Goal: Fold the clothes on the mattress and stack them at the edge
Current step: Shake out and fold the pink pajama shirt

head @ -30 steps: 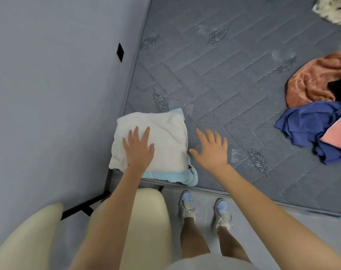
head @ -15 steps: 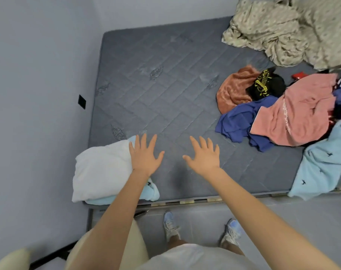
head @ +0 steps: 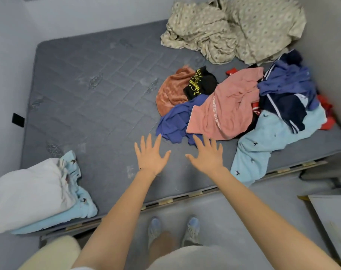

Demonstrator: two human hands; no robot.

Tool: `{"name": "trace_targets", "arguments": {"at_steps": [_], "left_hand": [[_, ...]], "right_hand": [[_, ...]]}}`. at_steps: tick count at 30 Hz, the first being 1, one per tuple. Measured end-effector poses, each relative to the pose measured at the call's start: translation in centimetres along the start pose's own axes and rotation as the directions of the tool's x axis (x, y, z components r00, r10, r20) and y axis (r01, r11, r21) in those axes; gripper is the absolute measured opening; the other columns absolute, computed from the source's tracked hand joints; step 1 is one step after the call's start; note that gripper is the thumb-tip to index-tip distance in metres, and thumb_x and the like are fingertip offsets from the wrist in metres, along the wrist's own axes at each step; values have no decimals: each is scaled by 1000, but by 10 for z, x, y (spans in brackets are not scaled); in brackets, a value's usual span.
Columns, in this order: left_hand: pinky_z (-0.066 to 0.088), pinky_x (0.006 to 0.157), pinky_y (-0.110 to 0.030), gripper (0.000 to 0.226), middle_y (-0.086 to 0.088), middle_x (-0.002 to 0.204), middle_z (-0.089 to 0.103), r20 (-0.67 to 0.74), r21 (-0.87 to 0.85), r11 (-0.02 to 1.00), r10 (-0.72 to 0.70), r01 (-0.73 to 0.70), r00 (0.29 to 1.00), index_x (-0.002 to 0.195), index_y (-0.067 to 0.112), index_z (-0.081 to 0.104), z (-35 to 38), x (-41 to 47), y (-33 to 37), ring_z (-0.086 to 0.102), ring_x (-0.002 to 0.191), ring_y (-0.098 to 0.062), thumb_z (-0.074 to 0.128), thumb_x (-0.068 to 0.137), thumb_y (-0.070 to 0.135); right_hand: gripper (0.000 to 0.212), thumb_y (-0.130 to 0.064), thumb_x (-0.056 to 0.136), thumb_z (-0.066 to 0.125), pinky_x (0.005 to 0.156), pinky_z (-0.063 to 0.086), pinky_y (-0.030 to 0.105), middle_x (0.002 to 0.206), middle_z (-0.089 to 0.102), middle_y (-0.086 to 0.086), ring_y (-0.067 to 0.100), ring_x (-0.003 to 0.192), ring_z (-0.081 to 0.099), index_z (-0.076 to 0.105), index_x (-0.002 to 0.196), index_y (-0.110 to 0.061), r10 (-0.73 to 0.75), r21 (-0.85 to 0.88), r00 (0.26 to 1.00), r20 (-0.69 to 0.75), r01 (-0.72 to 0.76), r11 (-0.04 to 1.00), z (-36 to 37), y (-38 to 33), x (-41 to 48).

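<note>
A folded white garment [head: 27,190] lies on a folded light-blue one [head: 82,205] at the near left corner of the grey mattress [head: 91,98]. A loose heap sits on the right: a pink garment [head: 226,110], a blue one [head: 175,121], a rust-orange one [head: 171,88], a black one with yellow print [head: 202,82], a navy one [head: 286,92] and a light-blue one with small marks [head: 263,145]. My left hand [head: 150,154] and my right hand [head: 206,154] hover over the bare mattress with fingers spread, holding nothing, just short of the blue garment.
A crumpled beige patterned sheet [head: 233,28] fills the far right corner. Grey walls close in on the left and right. A cream chair [head: 51,256] stands by my legs at the lower left. My shoes [head: 156,228] are on the floor at the bed's edge.
My left hand left the folded white stack and both hands moved right across the mattress toward the loose heap. The view swung right and up, bringing the heap and sheet into sight.
</note>
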State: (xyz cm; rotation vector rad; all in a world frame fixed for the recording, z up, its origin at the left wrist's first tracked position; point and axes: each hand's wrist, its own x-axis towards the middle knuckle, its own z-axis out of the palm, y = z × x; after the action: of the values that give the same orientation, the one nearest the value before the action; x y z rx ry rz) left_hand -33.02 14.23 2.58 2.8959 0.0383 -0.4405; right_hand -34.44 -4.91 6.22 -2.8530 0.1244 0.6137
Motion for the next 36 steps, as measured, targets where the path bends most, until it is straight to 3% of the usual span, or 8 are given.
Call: {"name": "trace_targets", "arguments": {"at_steps": [4, 16, 20, 27, 36], "left_hand": [[-9, 116, -50, 71, -5, 162, 2, 2, 5, 999, 40, -40, 999, 152, 36, 8, 8, 23, 30, -6, 148, -28, 37, 92, 62], [-6, 117, -50, 72, -6, 162, -4, 148, 53, 993, 94, -103, 985, 153, 34, 2, 29, 115, 95, -8, 148, -27, 34, 94, 62], [-5, 118, -49, 73, -6, 162, -3, 168, 30, 997, 71, -77, 983, 153, 32, 4, 38, 139, 124, -7, 148, -27, 36, 94, 61], [-7, 118, -48, 74, -6, 162, -3, 237, -23, 992, -113, 122, 965, 154, 28, 4, 79, 183, 172, -8, 148, -26, 37, 95, 58], [-2, 119, -46, 73, -8, 159, 7, 190, -140, 929, -313, 342, 930, 153, 25, 8, 136, 227, 228, 1, 147, -26, 48, 94, 46]], "right_hand": [[78, -55, 92, 48, 116, 10, 51, 161, 7, 5, 29, 147, 8, 8, 154, -28, 37, 26, 998, -46, -36, 999, -2, 33, 24], [78, -52, 93, 49, 117, 8, 50, 161, 8, 4, 27, 147, 7, 6, 154, -31, 206, 74, 978, -17, -204, 976, -10, 122, 87], [77, -53, 93, 49, 117, 8, 51, 161, 7, 5, 28, 148, 5, 8, 154, -30, 203, 50, 979, 9, -203, 978, -15, 153, 112], [74, -52, 95, 44, 117, 10, 47, 160, 7, 7, 30, 147, 8, 6, 154, -30, 43, -78, 997, 63, -38, 996, -20, 205, 197], [75, -47, 92, 49, 117, 5, 51, 158, 11, 9, 33, 146, 7, 8, 153, -31, -202, -115, 967, 156, 221, 969, -12, 227, 306]]}}
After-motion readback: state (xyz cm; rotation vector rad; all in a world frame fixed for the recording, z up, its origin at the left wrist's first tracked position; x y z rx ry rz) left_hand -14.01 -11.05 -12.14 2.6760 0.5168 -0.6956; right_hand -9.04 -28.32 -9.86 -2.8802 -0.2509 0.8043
